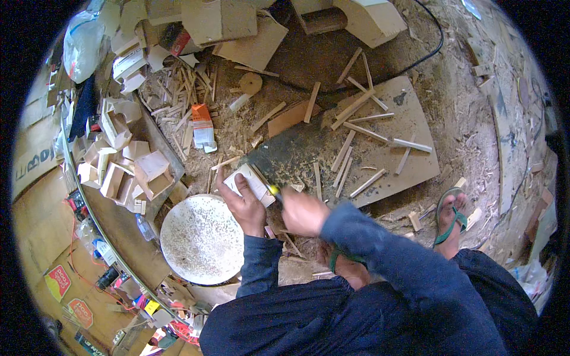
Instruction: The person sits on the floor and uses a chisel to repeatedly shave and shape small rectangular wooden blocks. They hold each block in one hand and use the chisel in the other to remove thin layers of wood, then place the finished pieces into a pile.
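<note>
My left hand [246, 206] is closed on a small pale wooden box [252, 184], with the thumb lying along its face and the index finger stretched past its edge. Close to the box's right side is my right hand [303, 212], wrapped round a yellow-and-black handled tool [275, 190]. Motion blur and the fingers hide most of this tool, so its kind and whether it touches the box cannot be made out. Just left of my left wrist stands a round white speckled stool-like top [202, 240].
Thin wooden strips [353, 110] are scattered over a dusty board [409, 160]. Several open wooden boxes [154, 172] are piled at the left. An orange-and-white packet [203, 127] lies among offcuts and shavings. A black cable [436, 44] crosses the back. My sandalled foot [451, 216] is at right.
</note>
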`<state>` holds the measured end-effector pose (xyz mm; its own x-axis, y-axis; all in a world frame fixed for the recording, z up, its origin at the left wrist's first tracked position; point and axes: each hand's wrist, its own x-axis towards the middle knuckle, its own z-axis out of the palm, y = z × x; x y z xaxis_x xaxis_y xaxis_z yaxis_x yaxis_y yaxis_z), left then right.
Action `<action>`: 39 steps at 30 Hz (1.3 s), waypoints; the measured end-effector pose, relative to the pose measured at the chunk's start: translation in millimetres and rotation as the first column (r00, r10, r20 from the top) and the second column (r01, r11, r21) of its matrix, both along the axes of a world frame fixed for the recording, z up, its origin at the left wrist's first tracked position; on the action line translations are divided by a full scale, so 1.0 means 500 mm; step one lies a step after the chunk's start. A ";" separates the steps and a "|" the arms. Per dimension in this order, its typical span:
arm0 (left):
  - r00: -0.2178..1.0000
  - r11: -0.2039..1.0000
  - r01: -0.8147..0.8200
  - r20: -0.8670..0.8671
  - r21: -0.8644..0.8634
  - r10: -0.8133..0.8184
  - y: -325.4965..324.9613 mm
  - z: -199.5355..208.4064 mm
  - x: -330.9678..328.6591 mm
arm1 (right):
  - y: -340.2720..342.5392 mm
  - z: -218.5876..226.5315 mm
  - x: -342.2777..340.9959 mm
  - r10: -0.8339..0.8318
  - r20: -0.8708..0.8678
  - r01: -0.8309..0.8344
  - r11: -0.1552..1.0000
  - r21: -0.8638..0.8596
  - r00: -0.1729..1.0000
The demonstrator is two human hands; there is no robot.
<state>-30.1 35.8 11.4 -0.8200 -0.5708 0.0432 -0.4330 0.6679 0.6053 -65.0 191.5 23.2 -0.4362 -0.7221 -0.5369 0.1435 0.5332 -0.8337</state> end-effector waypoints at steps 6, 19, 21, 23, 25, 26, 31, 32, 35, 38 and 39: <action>0.974 0.891 -0.125 -0.119 0.436 0.195 -0.018 0.017 0.024 | 0.089 -0.010 0.092 -0.042 0.023 0.040 0.995 0.095 0.999; 0.719 0.680 -0.633 -0.605 -0.369 0.341 -0.562 0.349 0.019 | 0.183 -0.072 -0.036 -0.238 -0.266 0.280 0.951 0.129 0.934; 0.663 0.737 -0.599 -0.711 -0.314 0.236 -0.615 0.390 -0.010 | 0.175 -0.062 -0.030 -0.181 -0.320 0.237 0.961 0.145 0.930; 0.642 0.666 -0.623 -0.755 -0.410 0.137 -0.663 0.424 -0.051 | 0.164 -0.044 -0.024 -0.140 -0.342 0.205 0.965 0.162 0.929; 0.660 0.574 -0.608 -0.751 -0.548 -0.018 -0.711 0.443 -0.111 | 0.150 -0.025 -0.021 -0.121 -0.329 0.173 0.976 0.131 0.936; 0.660 0.576 -0.558 -0.740 -0.597 -0.129 -0.733 0.445 -0.146 | 0.146 -0.017 -0.024 -0.061 -0.255 0.120 0.967 0.223 0.965; 0.825 0.646 -0.374 0.081 -0.665 0.559 -0.776 0.391 -0.259 | 0.131 -0.003 -0.022 -0.130 -0.231 0.176 0.965 0.192 0.964; 0.857 0.599 -0.413 -0.070 -0.687 0.510 -0.772 0.373 -0.277 | 0.134 -0.004 -0.022 -0.130 -0.204 0.172 0.963 0.205 0.970; 0.864 0.268 -0.479 -0.395 -0.836 0.311 -0.733 0.320 -0.334 | 0.151 -0.009 -0.025 -0.152 -0.229 0.200 0.958 0.204 0.962; 0.953 0.601 -0.267 -0.301 -0.753 0.047 -0.682 0.293 -0.429 | 0.170 -0.014 -0.028 -0.228 -0.228 0.264 0.954 0.145 0.947; 0.976 0.655 -0.176 -0.215 -0.735 0.020 -0.660 0.277 -0.468 | 0.175 -0.016 -0.029 -0.263 -0.185 0.292 0.945 0.149 0.947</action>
